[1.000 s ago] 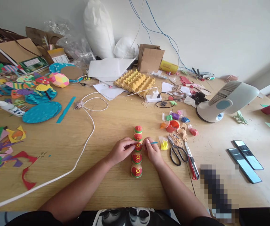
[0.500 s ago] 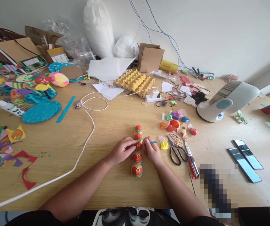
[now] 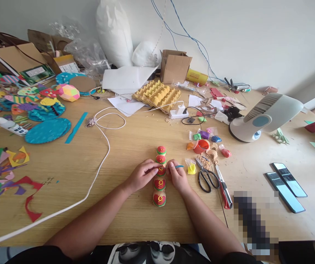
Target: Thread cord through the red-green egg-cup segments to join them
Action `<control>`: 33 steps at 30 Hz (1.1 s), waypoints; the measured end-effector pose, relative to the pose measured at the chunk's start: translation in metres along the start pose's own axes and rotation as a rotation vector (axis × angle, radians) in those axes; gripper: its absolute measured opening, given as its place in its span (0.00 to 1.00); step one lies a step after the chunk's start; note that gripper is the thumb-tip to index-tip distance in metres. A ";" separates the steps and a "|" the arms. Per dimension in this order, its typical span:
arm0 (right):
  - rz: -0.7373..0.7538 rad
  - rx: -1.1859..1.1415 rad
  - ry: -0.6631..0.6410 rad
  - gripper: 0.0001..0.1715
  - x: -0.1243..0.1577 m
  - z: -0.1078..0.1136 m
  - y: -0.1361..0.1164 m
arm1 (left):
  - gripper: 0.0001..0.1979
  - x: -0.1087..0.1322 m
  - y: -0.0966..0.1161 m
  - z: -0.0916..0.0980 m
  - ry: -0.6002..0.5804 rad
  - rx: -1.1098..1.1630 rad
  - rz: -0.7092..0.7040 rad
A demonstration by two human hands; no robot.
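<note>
A row of several bumps, apparently an egg-carton strip [image 3: 160, 184], lies lengthwise in front of me. Each bump has a red top with green edging and small yellow clay shapes. My left hand [image 3: 143, 175] comes in from the left, its thumb and fingers closed around the middle bump and partly covering it. On the other side, my right hand [image 3: 177, 175] pinches a thin blue tool [image 3: 179, 166], its back end poking out to the right. The tool's tip is too small to make out beside the middle bump.
Right of my hands lie a bag of yellow clay [image 3: 191, 168], black scissors [image 3: 208, 176], a red utility knife [image 3: 224, 190] and a red cup [image 3: 201, 146]. A white fan [image 3: 264, 117] and two phones [image 3: 286, 187] are farther right. A white cable [image 3: 91, 183] crosses the left side.
Both hands stay almost exactly where they were around the middle bump. The whole view shifts very slightly; nothing is taken up or let go.
</note>
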State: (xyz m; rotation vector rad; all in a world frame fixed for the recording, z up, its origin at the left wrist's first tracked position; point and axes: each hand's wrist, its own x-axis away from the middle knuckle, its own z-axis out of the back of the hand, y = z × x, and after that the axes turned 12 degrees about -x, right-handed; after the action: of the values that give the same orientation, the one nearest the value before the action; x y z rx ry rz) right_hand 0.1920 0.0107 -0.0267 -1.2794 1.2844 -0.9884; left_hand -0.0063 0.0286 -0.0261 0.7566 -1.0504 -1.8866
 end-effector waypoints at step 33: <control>-0.028 -0.011 0.011 0.26 0.001 0.000 0.002 | 0.18 -0.001 0.002 0.002 0.001 0.038 0.024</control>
State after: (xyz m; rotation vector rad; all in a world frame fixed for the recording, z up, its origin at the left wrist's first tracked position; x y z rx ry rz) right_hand 0.1918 0.0101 -0.0286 -1.3051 1.2853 -1.0102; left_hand -0.0063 0.0292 -0.0232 0.7633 -1.0930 -1.8502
